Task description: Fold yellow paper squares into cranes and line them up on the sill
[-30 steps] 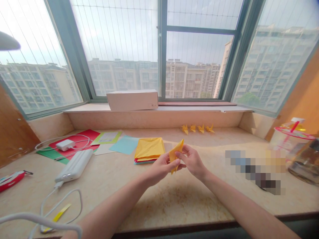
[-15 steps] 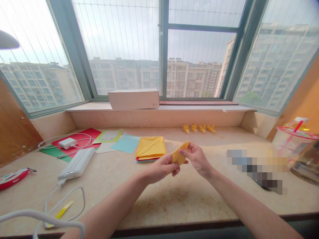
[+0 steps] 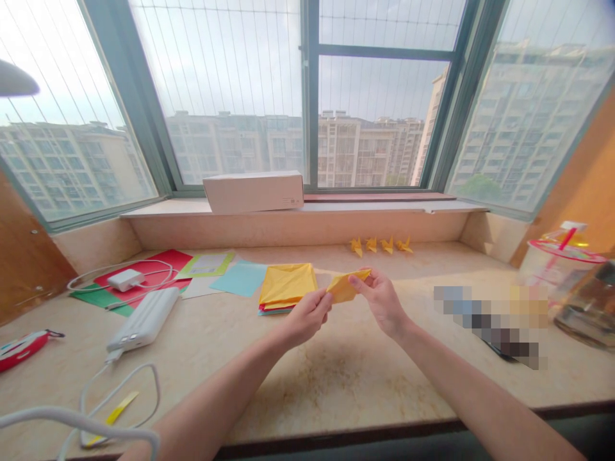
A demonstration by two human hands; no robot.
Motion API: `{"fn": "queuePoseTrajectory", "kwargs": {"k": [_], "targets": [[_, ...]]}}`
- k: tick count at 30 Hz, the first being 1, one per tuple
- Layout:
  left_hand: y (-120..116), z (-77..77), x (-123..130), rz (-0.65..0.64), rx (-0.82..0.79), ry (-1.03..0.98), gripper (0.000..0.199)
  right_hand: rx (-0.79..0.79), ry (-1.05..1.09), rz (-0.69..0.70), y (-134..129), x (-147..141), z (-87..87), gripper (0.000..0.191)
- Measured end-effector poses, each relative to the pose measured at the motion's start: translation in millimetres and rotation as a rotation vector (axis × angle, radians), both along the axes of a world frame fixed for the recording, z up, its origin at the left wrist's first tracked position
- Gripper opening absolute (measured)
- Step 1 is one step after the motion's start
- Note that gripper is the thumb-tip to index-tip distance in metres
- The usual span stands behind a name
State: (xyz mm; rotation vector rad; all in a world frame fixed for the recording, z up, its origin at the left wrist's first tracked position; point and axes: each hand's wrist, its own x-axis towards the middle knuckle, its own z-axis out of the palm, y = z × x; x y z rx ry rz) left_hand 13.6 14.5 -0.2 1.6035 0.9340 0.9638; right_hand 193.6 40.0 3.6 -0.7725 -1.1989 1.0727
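A folded piece of yellow origami paper [image 3: 342,288] is held above the counter between my two hands. My left hand [image 3: 310,315] pinches its left corner between thumb and fingers. On the right side, my right hand [image 3: 379,298] grips the paper with the thumb on top and the fingers behind, partly hidden. Just behind my left hand lies a stack of yellow paper [image 3: 287,285], with red and blue sheets showing beneath. Farther back, several small yellow paper cranes [image 3: 371,244] stand in a row.
Coloured sheets [image 3: 240,278] lie at the back left under a white charger [image 3: 125,280] and its cable. A white power bank [image 3: 145,320] sits nearer. To the right are a red-rimmed plastic cup [image 3: 552,269] and a glass container [image 3: 589,314]. A white box [image 3: 254,193] rests on the sill.
The yellow paper has turned from a steep slant to lying more level. My left hand has shifted its grip to the left corner, and the view has moved slightly.
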Motion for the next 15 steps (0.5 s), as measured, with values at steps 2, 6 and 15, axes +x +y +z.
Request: {"fn": "queuePoseTrajectory", "kwargs": {"k": [2,6,15], "targets": [[1.9,1.0,-1.4,0.028,0.035,0.017,0.043,-0.004,-0.009,0.013,1.4,2.7,0.3,0.049],[5.2,4.7,-6.3,0.080,0.116,0.087,0.049,0.010,-0.014,0.008,4.3,9.9,2.6,0.046],[6.6,1.7,-7.5,0.061,0.101,0.055,0.044,0.069,-0.114,-0.069,5.0,19.1,9.0,0.043]]}}
